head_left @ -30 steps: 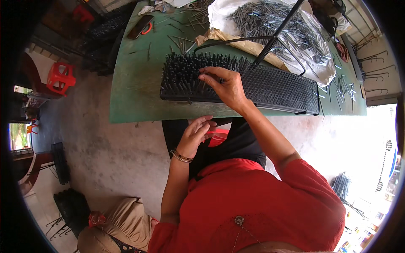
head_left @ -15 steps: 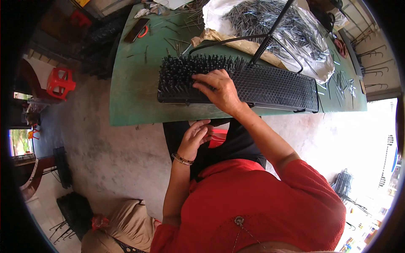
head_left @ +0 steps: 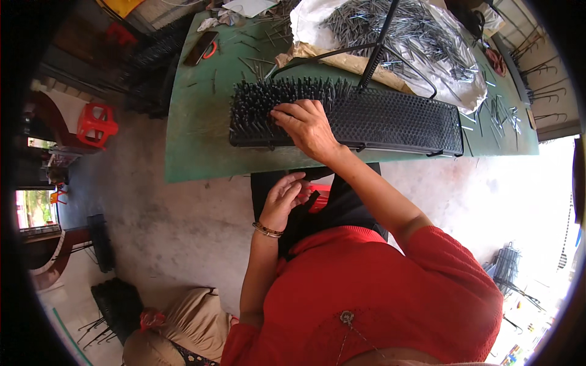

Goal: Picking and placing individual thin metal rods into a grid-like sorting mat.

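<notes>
A long black perforated rack (head_left: 400, 122) lies along the near edge of the green table. Its left part is packed with thin dark upright pins (head_left: 253, 100); the honeycomb holes at the right show bare. My right hand (head_left: 308, 128) is over the pins, thumb and fingers drawn together among their tips. Whatever the fingertips grip is hidden. Below the table edge, above my lap, my left hand (head_left: 284, 198) is loosely curled, thumb close to the forefinger. A dark narrow shape shows beside its fingers, but I cannot make out what it is.
Behind the rack, a white sack (head_left: 305, 24) bears a heap of loose metal pins (head_left: 390, 30). A black bar (head_left: 375, 52) rises slanting behind the rack. A phone (head_left: 200, 49) and orange-handled scissors (head_left: 210, 50) lie at the far left. A red stool (head_left: 96, 125) stands on the floor.
My right hand has shifted slightly left over the pins. My left hand stays below the table edge, and a dark shape now shows beside its fingers. The whole view has shifted a little.
</notes>
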Demonstrator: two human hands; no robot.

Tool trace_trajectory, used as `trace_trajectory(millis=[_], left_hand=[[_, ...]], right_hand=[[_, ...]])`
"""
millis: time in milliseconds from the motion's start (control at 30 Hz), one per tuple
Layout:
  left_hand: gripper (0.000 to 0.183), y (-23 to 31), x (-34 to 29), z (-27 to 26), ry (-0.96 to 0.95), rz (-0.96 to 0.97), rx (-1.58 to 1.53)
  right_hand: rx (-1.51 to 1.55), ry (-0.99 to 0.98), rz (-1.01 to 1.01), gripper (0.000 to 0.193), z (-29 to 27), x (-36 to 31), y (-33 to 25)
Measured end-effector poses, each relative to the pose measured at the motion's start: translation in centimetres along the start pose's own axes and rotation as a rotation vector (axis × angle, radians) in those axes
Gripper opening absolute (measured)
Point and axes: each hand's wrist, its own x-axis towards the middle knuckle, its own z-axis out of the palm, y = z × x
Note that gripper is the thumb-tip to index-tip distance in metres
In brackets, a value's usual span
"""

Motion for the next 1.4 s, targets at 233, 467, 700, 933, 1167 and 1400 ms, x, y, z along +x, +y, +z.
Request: trace_trajectory(millis=[233,467,700,933,1167,1400], left_hand=[[0.029,0.0,-1.4,0.6,0.028,0.008,0.016],[0.024,4.4,-1.4,-3.2,0.356,0.284,0.169],[0.021,14.3,3.1,-1.3,0.405,0.536,0.514],[0.025,23.2,17.8,5.5,0.079,0.417,0.785],[0.035,20.4,39.8,11.1,-0.110,0.091,1.329],[0.130,14.0,45.4,20.2,-0.206,-0.383,1.695]], right_hand=[[-0.026,0.112,-0.042,0.033,-0.9,-1.0,-1.1],[-0.152,0.335,0.241,0.027,-9.4,-5.9,2.4],[-0.532,0.368,0.556,0.018,-18.7,-13.1,10.4],[-0.580,0.296,0.667,0.015,-18.6,-14.3,11.3],[-0.534,0.278,0.738,0.019,-18.7,-13.6,11.4],[-0.551,0.265,0.789,0.022,-18.6,-13.1,11.7]])
